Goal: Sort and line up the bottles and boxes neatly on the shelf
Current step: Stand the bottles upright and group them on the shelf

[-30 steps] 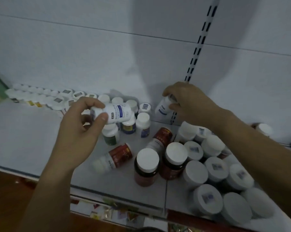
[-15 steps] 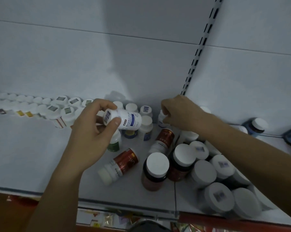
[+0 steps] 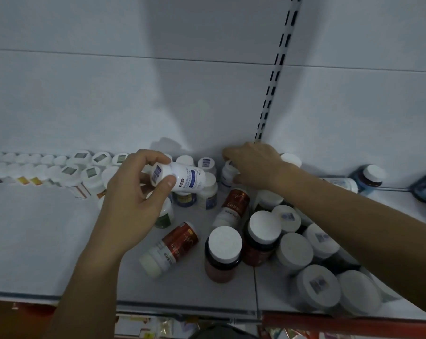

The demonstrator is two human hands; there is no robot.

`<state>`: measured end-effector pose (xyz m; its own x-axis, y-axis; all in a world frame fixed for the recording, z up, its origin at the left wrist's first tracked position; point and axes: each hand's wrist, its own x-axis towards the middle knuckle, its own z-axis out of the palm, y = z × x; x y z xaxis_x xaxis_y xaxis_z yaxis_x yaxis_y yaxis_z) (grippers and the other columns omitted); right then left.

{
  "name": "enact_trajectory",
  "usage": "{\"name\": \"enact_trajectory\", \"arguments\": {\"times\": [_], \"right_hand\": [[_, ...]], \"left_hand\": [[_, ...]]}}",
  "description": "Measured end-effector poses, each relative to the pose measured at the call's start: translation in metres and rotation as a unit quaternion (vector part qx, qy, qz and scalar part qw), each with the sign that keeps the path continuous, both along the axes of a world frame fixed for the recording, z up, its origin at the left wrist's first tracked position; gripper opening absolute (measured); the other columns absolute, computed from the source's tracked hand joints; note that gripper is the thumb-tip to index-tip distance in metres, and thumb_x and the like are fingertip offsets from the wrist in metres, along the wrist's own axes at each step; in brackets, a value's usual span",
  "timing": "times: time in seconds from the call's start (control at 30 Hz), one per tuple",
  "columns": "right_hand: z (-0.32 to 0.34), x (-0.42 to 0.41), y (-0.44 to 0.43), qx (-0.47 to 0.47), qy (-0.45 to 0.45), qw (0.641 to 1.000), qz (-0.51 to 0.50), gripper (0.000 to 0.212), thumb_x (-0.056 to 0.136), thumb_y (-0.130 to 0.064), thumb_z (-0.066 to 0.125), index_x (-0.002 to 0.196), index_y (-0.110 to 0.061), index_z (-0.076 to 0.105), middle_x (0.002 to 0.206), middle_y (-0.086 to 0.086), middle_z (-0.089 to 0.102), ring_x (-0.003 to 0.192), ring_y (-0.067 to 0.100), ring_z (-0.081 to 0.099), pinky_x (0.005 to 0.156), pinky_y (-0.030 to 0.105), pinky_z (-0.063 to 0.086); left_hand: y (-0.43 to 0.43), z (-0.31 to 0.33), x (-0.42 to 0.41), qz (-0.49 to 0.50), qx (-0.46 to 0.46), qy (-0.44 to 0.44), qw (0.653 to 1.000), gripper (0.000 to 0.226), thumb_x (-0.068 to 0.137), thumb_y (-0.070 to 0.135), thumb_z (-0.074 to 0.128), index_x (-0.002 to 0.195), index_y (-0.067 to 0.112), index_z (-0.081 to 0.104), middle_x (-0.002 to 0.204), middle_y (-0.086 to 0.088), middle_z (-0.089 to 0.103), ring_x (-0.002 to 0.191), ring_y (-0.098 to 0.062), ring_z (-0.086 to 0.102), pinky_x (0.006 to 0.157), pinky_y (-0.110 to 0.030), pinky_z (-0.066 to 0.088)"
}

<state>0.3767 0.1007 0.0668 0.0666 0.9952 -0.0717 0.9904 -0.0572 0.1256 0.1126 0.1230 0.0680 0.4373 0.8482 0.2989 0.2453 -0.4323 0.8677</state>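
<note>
My left hand [image 3: 133,204] holds a small white bottle with a blue label [image 3: 182,176] on its side above the shelf [image 3: 35,241], cap to the left, thumb on the cap end. My right hand [image 3: 253,165] reaches to the back wall and its fingers curl round another small white bottle [image 3: 228,171] standing there. A double row of white-capped bottles [image 3: 67,167] runs along the back left. Two red-labelled bottles lie on their sides, the nearer red bottle [image 3: 172,245] in front and the farther red bottle [image 3: 234,204] behind it. A dark upright jar [image 3: 223,253] stands in front.
Several large white-capped jars [image 3: 317,265] crowd the right front of the shelf under my right forearm. A slotted upright [image 3: 273,81] splits the back wall. A blue-labelled bottle [image 3: 368,177] stands at the far right. The shelf's front edge [image 3: 182,307] runs below.
My right hand has come down to the back wall and set its bottle upright there. My left hand still holds its bottle, shifted slightly right in view.
</note>
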Motion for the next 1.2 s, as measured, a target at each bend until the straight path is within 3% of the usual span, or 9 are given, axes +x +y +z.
{"name": "enact_trajectory", "arguments": {"times": [0.2,0.33,0.43,0.63,0.77,0.83,1.0,1.1,1.2], "right_hand": [[-0.002,0.003,-0.012,0.014,0.163,0.986,0.007,0.060,0.091,-0.030,0.069,0.139,-0.020,0.035,0.086,0.000,0.057,0.084,0.026,0.060,0.069,0.037,0.050],[0.004,0.004,-0.030,0.045,0.086,0.995,0.023,0.031,0.096,-0.026,0.058,0.124,-0.018,0.046,0.100,0.004,0.063,0.087,0.027,0.060,0.068,0.036,0.043],[0.001,-0.006,-0.041,-0.040,0.077,0.989,0.117,0.008,0.096,-0.021,0.056,0.103,-0.022,0.058,0.093,-0.002,0.061,0.083,0.020,0.060,0.070,0.038,0.052],[0.001,0.010,-0.043,-0.152,0.103,0.974,0.130,0.019,0.093,-0.018,0.058,0.104,-0.030,0.066,0.098,-0.006,0.069,0.085,0.017,0.066,0.076,0.039,0.058],[0.007,0.020,-0.050,-0.206,0.107,0.965,0.121,0.024,0.090,-0.012,0.053,0.081,-0.027,0.071,0.083,-0.007,0.071,0.075,0.015,0.067,0.073,0.039,0.058],[0.004,0.028,-0.055,-0.207,0.119,0.964,0.114,0.027,0.085,-0.016,0.050,0.085,-0.026,0.075,0.090,-0.007,0.074,0.083,0.016,0.069,0.078,0.042,0.058],[0.016,0.030,-0.066,-0.198,0.144,0.966,0.084,0.034,0.092,-0.004,0.051,0.113,-0.021,0.072,0.116,-0.004,0.070,0.102,0.015,0.063,0.092,0.036,0.053],[0.015,0.027,-0.067,-0.160,0.164,0.970,0.083,0.043,0.093,-0.004,0.052,0.130,-0.022,0.063,0.121,-0.004,0.068,0.105,0.014,0.063,0.092,0.035,0.052],[0.004,0.026,-0.063,-0.163,0.123,0.976,0.077,0.039,0.092,-0.007,0.051,0.121,-0.026,0.068,0.111,-0.002,0.072,0.096,0.017,0.067,0.085,0.040,0.057]], "left_hand": [[0.005,-0.001,0.004,0.007,0.014,0.019,1.000,0.024,0.094,0.017,0.068,0.110,0.033,0.060,0.117,0.009,0.064,0.094,-0.011,0.067,0.066,-0.017,0.052],[0.011,0.005,0.015,0.000,0.036,0.028,0.999,0.025,0.095,0.014,0.068,0.111,0.032,0.061,0.115,0.006,0.065,0.092,-0.006,0.066,0.068,-0.012,0.050],[0.018,0.017,0.029,-0.019,0.087,0.049,0.995,0.027,0.095,0.015,0.066,0.115,0.032,0.059,0.120,0.013,0.062,0.096,0.000,0.063,0.077,-0.010,0.051],[0.032,0.028,0.062,-0.099,0.180,0.125,0.971,0.033,0.094,0.016,0.068,0.122,0.029,0.059,0.121,0.015,0.061,0.101,-0.004,0.060,0.092,-0.027,0.052],[0.033,0.014,0.079,-0.185,0.213,0.181,0.942,0.033,0.093,0.013,0.070,0.123,0.026,0.061,0.118,0.012,0.061,0.098,0.007,0.054,0.086,-0.008,0.040],[0.035,0.003,0.086,-0.235,0.221,0.228,0.919,0.034,0.094,0.012,0.069,0.124,0.025,0.062,0.120,0.012,0.061,0.099,0.005,0.053,0.090,-0.011,0.040],[0.039,-0.021,0.102,-0.298,0.222,0.291,0.882,0.037,0.089,0.006,0.069,0.120,0.025,0.066,0.122,0.009,0.063,0.109,-0.015,0.058,0.094,-0.041,0.049],[0.037,-0.033,0.105,-0.294,0.250,0.315,0.867,0.048,0.079,-0.002,0.068,0.118,0.025,0.071,0.125,0.007,0.067,0.111,-0.022,0.061,0.084,-0.041,0.050],[0.036,-0.039,0.102,-0.253,0.269,0.307,0.877,0.060,0.076,-0.003,0.066,0.129,0.026,0.067,0.136,0.007,0.062,0.119,-0.025,0.056,0.087,-0.037,0.039]]}}
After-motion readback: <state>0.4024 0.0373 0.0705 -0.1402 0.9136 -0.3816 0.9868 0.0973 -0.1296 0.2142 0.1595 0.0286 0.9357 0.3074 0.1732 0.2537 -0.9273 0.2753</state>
